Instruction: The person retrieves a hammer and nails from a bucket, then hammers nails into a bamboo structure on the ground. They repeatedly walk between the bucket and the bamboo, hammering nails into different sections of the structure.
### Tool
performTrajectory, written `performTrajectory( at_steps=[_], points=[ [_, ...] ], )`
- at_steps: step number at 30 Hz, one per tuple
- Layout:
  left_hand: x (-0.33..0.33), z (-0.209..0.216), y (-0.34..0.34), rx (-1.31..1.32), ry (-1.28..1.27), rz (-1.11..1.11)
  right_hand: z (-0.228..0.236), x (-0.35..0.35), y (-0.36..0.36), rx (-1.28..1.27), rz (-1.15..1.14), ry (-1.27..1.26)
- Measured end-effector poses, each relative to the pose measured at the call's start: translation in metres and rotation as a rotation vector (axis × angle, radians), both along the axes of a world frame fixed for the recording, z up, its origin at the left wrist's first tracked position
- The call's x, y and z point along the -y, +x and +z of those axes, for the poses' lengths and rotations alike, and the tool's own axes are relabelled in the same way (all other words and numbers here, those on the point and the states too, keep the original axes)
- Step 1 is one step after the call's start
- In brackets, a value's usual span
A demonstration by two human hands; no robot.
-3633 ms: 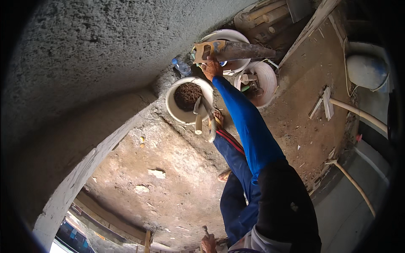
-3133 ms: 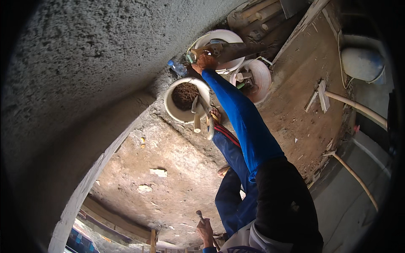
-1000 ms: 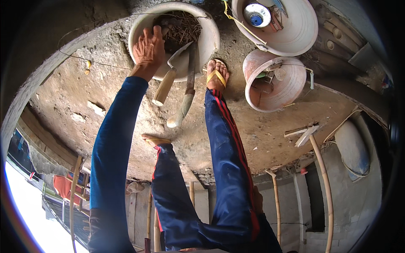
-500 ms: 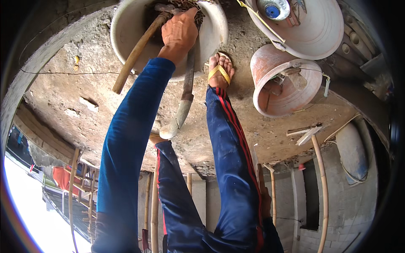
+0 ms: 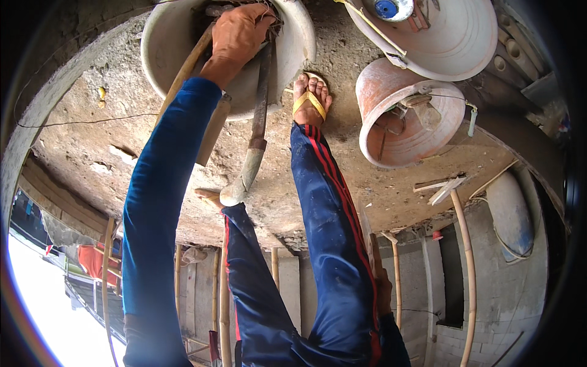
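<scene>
Left hand (image 5: pixel 238 40) reached down into a whitish bucket (image 5: pixel 307 46) at eleven o'clock, back uppermost and fingers bent; with the fingertips hidden, whether they were gripping anything could not be told. Rusty, nail-like pieces (image 5: pixel 269 12) showed just beside the fingers. A hammer (image 5: pixel 191 66) lay close by, its head at the hand's eleven o'clock and its wooden handle slanting over the rim toward seven. A stubby wooden handle (image 5: pixel 214 131) stuck out at the hand's six o'clock, next to the blue sleeve (image 5: pixel 160 196), and beside it a long dark blade (image 5: pixel 262 92) leaned over the rim, its pale grip (image 5: pixel 243 176) pointing toward six.

Right hand (image 5: pixel 383 290) sat at five o'clock, partly behind the right leg (image 5: pixel 333 244); its hold could not be made out. A sandalled foot (image 5: pixel 310 101) rested at twelve. Pink-stained at two o'clock, a tilted bucket (image 5: pixel 379 79) stood near a larger pale one (image 5: pixel 465 46).
</scene>
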State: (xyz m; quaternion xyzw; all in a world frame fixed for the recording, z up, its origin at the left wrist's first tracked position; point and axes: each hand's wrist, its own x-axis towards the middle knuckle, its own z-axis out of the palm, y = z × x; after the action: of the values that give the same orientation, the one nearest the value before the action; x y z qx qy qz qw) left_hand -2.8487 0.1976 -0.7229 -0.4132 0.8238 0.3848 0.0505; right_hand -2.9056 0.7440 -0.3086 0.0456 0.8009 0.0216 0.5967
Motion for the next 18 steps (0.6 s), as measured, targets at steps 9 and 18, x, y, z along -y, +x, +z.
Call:
performTrajectory(
  at_steps=[9,18],
  points=[
    [0.013,0.064,0.028,-0.465,1.259,0.743,-0.012,0.011,-0.004,0.0,0.019,-0.025],
    [0.002,0.083,0.04,-0.586,1.551,0.838,-0.013,0.017,-0.007,0.002,0.044,-0.029]
  ],
)
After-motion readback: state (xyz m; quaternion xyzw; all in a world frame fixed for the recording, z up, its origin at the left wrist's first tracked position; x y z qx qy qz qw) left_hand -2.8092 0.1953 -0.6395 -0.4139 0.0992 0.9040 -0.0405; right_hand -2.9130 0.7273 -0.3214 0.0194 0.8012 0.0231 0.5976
